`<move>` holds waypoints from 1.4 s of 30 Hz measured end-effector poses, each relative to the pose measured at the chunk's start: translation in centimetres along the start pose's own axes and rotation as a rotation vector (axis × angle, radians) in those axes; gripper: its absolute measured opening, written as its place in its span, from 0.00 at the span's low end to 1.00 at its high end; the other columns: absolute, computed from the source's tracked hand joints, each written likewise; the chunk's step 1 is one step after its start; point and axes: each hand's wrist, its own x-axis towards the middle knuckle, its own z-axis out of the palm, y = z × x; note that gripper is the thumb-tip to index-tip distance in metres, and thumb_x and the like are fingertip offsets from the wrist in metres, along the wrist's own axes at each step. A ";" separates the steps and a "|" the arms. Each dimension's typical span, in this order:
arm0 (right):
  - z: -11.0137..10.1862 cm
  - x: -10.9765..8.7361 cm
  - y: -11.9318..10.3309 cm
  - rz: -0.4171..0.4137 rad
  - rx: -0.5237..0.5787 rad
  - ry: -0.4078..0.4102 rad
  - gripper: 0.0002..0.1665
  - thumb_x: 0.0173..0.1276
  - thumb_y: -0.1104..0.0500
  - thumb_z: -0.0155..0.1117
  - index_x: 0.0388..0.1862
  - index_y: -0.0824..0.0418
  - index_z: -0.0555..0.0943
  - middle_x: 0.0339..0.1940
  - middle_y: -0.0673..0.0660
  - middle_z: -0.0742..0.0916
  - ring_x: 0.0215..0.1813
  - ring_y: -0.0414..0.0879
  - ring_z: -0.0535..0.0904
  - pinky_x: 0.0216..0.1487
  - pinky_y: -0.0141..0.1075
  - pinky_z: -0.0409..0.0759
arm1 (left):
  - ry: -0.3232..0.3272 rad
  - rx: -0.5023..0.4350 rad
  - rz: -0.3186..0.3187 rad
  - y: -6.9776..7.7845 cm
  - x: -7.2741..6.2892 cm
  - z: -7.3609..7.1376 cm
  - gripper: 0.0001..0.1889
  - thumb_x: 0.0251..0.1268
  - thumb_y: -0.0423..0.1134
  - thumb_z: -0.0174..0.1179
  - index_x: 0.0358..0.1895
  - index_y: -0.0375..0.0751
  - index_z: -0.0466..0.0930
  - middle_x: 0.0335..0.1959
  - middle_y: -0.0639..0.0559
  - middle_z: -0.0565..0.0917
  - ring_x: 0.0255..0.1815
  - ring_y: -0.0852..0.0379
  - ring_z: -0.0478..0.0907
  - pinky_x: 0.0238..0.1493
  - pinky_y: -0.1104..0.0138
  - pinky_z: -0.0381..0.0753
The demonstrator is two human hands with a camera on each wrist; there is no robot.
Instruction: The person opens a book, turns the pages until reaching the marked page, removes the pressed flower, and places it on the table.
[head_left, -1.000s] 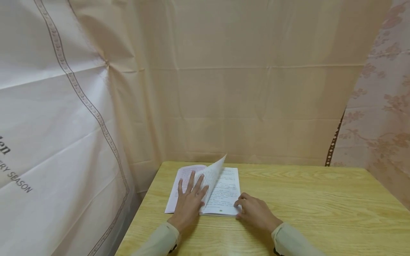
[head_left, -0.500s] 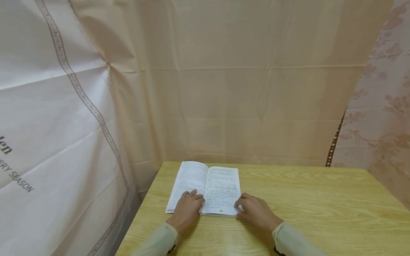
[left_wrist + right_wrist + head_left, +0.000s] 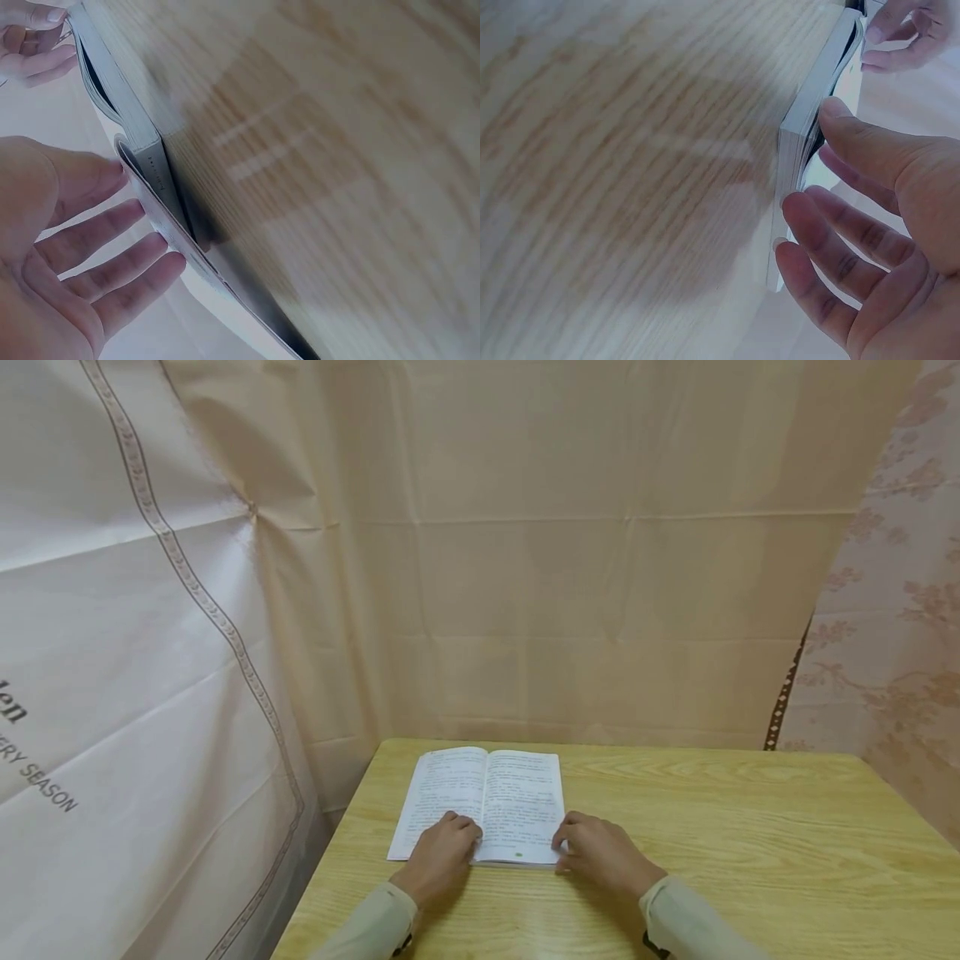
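An open paperback book [image 3: 521,806] with printed pages lies on the wooden table, its two sides spread flat. My left hand [image 3: 441,853] rests on the lower part of the left page, close to the spine. Seen from the left wrist, the fingers [image 3: 124,262] of that hand lie loosely extended against the page. At the lower right corner of the book, my right hand [image 3: 603,853] holds the edge. In the right wrist view, its thumb [image 3: 840,120] is at the lower page edge and the other fingers [image 3: 817,232] lie along the right side.
The light wood table [image 3: 720,835] extends far to the right of the book. Behind it hangs a beige cloth [image 3: 585,610], with a white printed cloth [image 3: 135,693] at the left and a floral one [image 3: 892,635] at the right.
The page that stood half raised has turned over and now lies flat on the left side. My left hand's spread fingers have drawn in and moved down the page; the right hand has barely moved.
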 end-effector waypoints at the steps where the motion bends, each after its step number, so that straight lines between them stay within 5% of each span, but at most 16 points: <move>1: 0.0 0.0 0.1 0.000 0.002 -0.002 0.13 0.59 0.50 0.80 0.41 0.52 0.90 0.47 0.48 0.85 0.45 0.44 0.83 0.44 0.44 0.84 | 0.001 -0.016 0.003 0.0 0.0 0.0 0.05 0.66 0.30 0.66 0.39 0.44 0.87 0.43 0.52 0.87 0.45 0.54 0.81 0.44 0.63 0.83; 11: -0.4 0.3 0.6 -0.069 0.016 0.015 0.08 0.62 0.51 0.78 0.38 0.52 0.90 0.42 0.44 0.85 0.39 0.37 0.80 0.37 0.36 0.80 | 0.009 -0.038 0.017 0.1 -0.1 0.2 0.04 0.69 0.40 0.69 0.40 0.45 0.87 0.43 0.54 0.87 0.45 0.55 0.80 0.45 0.64 0.82; 14: -0.5 0.4 0.8 -0.100 0.020 0.042 0.01 0.66 0.56 0.75 0.36 0.52 0.91 0.39 0.42 0.87 0.39 0.37 0.82 0.36 0.36 0.81 | -0.019 -0.018 0.001 0.2 0.1 0.1 0.09 0.69 0.46 0.68 0.40 0.45 0.87 0.43 0.55 0.87 0.46 0.55 0.80 0.47 0.63 0.82; 22: -0.6 0.6 0.7 -0.110 -0.052 0.107 0.05 0.63 0.59 0.77 0.34 0.47 0.91 0.35 0.39 0.89 0.40 0.37 0.83 0.38 0.38 0.83 | -0.094 0.065 -0.005 1.0 0.5 -0.1 0.24 0.65 0.65 0.63 0.45 0.48 0.87 0.44 0.55 0.86 0.46 0.56 0.78 0.48 0.65 0.80; 28: -1.0 0.6 0.2 -0.099 -0.061 0.152 0.04 0.61 0.58 0.79 0.32 0.47 0.91 0.34 0.38 0.88 0.37 0.35 0.81 0.35 0.35 0.81 | -0.100 0.087 0.010 1.2 0.7 -0.1 0.23 0.67 0.64 0.60 0.47 0.50 0.88 0.43 0.57 0.86 0.41 0.57 0.75 0.43 0.66 0.77; 36: -1.3 0.6 -0.4 -0.080 -0.028 0.236 0.04 0.61 0.56 0.79 0.31 0.48 0.90 0.33 0.39 0.87 0.33 0.32 0.78 0.31 0.32 0.78 | -0.060 0.029 0.026 1.4 0.9 -0.4 0.14 0.74 0.55 0.60 0.32 0.53 0.84 0.30 0.61 0.83 0.30 0.60 0.68 0.32 0.69 0.70; 42: -1.2 0.6 -0.2 -0.007 0.042 0.306 0.12 0.62 0.56 0.79 0.43 0.52 0.87 0.40 0.45 0.87 0.25 0.27 0.69 0.26 0.28 0.72 | -0.060 0.065 0.019 1.4 1.0 -0.1 0.09 0.77 0.46 0.59 0.37 0.52 0.86 0.30 0.59 0.85 0.30 0.59 0.72 0.30 0.68 0.73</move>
